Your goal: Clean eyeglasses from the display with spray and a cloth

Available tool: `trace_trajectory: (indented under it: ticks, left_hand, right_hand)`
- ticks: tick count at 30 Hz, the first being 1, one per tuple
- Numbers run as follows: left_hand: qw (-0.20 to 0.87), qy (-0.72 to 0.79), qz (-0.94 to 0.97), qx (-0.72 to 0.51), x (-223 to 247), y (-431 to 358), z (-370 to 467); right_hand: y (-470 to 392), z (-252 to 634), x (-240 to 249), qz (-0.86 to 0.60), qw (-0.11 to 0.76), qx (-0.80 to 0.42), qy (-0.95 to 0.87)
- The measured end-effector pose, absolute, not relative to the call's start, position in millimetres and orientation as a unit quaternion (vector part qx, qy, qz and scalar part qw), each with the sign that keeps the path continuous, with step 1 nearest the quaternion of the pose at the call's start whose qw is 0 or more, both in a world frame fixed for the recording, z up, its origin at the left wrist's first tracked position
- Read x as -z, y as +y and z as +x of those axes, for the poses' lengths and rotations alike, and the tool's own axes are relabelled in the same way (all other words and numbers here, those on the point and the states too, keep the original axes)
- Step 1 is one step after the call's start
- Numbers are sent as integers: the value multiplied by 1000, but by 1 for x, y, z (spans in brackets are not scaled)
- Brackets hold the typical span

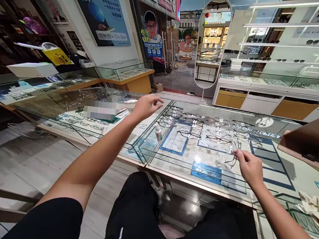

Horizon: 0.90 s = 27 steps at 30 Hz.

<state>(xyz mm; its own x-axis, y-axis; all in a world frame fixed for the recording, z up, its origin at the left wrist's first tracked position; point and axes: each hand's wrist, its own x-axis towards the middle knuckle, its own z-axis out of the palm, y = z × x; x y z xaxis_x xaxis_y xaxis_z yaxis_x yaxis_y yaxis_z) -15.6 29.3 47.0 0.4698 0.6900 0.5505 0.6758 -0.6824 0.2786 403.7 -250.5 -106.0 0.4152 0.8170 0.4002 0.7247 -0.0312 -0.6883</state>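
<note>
My right hand [248, 165] pinches a pair of thin-framed eyeglasses [231, 159] above the right part of the glass display counter [177, 163]. Raised over the seam between two glass cases is my left hand [148, 106]; its fingers are bent and apart, with nothing visible in them. Several rows of eyeglasses [190, 134] lie on the glass between my hands. A small white bottle [158, 132] stands below and right of my left hand, near the case edge.
A blue card [207, 172] lies near the counter's front edge. At the right are a brown box-like object [312, 140] and a cream cloth [315, 208]. An oval mirror [213, 45] stands behind the counter. My legs are below its front edge.
</note>
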Motion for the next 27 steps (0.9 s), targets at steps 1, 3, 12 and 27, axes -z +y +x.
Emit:
trace_trajectory:
  ticks: [1, 3, 12, 27]
  left_hand:
    - [-7, 372, 857, -356, -55, 12, -8]
    - [-12, 326, 882, -339, -62, -24, 16]
    - [-71, 319, 945, -26, 11, -51, 117]
    - [-73, 363, 929, 1, 29, -21, 129]
  right_hand:
    - [-250, 404, 106, -717, 441, -53, -537]
    - [-250, 405, 107, -720, 439, -52, -535]
    - [-253, 403, 106, -709, 417, -17, -569]
    - [-250, 403, 109, -694, 421, -4, -584]
